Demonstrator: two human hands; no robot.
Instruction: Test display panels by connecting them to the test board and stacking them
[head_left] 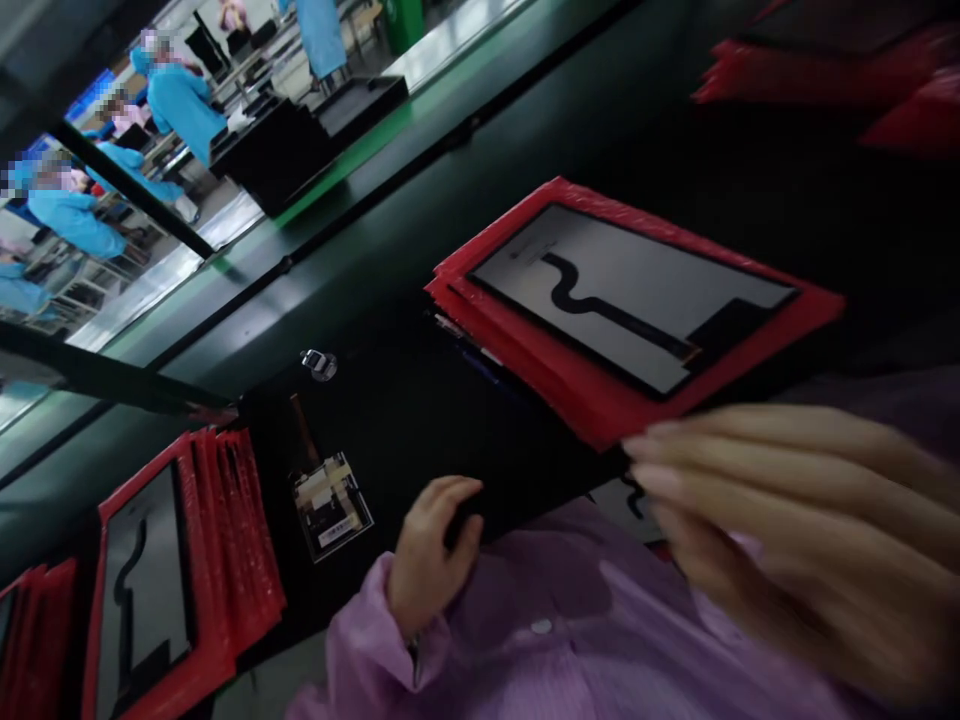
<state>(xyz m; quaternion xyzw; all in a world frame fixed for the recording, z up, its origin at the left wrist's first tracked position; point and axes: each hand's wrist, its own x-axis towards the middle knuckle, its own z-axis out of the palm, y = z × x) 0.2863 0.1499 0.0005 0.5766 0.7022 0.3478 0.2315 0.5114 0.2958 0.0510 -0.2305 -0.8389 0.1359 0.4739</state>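
Note:
My left hand (435, 550) is by the front edge of the dark table, fingers loosely curled and the thumb apart from them, with nothing in it. Large and motion-blurred at the right, my right hand (802, 540) is raised close to the camera, its fingers stretched out and holding nothing visible. Beyond it, a grey display panel (637, 290) with a black flex cable lies on a stack of red bubble-wrap sleeves (540, 385). Left of my left hand lies a small panel with a barcode label (330, 505) and a brown ribbon cable (304, 435).
Another display panel (150, 590) rests against red sleeves (240, 540) at the left. More red sleeves (832, 75) sit at the far right. A small shiny object (320, 363) lies near the back ledge. Beyond are black trays (277, 150) and people in blue gowns (180, 105).

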